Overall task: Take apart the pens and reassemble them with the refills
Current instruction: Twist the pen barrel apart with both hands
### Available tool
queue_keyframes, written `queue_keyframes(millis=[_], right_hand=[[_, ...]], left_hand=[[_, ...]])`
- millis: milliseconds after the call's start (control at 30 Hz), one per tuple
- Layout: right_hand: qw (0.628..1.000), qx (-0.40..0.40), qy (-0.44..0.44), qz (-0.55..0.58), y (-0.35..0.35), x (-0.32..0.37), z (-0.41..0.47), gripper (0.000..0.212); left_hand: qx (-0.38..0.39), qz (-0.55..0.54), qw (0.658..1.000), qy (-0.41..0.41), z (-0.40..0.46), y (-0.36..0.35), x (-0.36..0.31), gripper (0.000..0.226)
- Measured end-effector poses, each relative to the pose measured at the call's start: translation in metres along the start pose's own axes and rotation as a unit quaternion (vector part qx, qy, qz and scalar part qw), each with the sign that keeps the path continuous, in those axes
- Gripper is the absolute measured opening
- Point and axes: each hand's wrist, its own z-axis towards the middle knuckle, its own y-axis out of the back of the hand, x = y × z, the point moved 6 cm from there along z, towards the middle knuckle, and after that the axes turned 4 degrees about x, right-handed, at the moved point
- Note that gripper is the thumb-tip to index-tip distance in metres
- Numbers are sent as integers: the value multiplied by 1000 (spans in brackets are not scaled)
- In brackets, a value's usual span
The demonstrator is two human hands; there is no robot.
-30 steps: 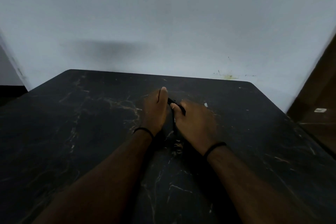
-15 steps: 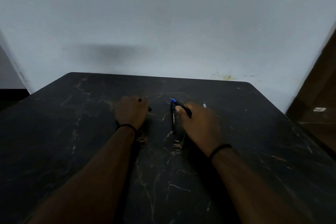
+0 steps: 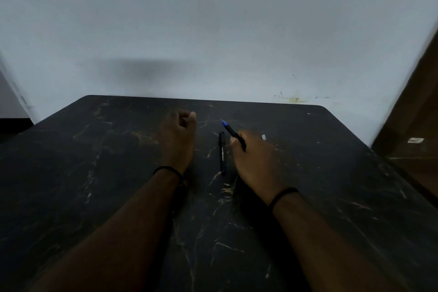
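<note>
My right hand [image 3: 253, 161] grips a black pen [image 3: 233, 134] with its cap off, and the pen's blue tip points up and to the left, above the table. A second black pen [image 3: 222, 153] with white lettering lies on the dark marble-patterned table [image 3: 331, 173] between my hands, just left of my right hand. My left hand [image 3: 179, 136] rests on the table to the left with its fingers curled into a fist. The pen cap it pulled away is hidden inside the fist.
A small white scrap [image 3: 263, 136] lies on the table just beyond my right hand. A pale wall [image 3: 213, 31] stands right behind the table's far edge. A brown door or cabinet [image 3: 414, 125] is at the right.
My hands, which were together on one pen, have moved apart. My left hand went left with the cap, and the blue tip now shows on the pen in my right hand.
</note>
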Motion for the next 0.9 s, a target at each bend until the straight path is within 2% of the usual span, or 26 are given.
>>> queue_keyframes(millis=[67, 167, 267, 333, 467, 533, 600, 767, 900], right_hand=[[999, 2, 0, 37, -2, -1, 2, 26], [994, 6, 7, 107, -3, 0, 0, 24], [980, 36, -22, 192, -6, 2, -3, 31], [948, 98, -77, 294, -11, 2, -6, 37], [825, 246, -163, 483, -16, 9, -17, 37], [765, 308, -179, 536, -19, 16, -23, 37], [726, 338, -188, 569, -20, 21, -27, 36], [701, 347, -190, 594, -18, 24, -30, 31], [733, 333, -172, 567, -21, 24, -28, 34]], left_hand=[[52, -145, 988, 30, -9, -11, -6, 25], [166, -314, 929, 101, -21, -26, -11, 36], [291, -387, 870, 96, -28, -34, -19, 48], [340, -405, 844, 91, -32, -37, -22, 43], [365, -434, 816, 112, -33, -38, -18, 34], [380, -460, 794, 120, -36, -39, -20, 35], [390, -477, 779, 120, -38, -39, -24, 36], [386, -463, 789, 119, -39, -36, -28, 31], [339, -473, 805, 115, -38, -37, -28, 18]])
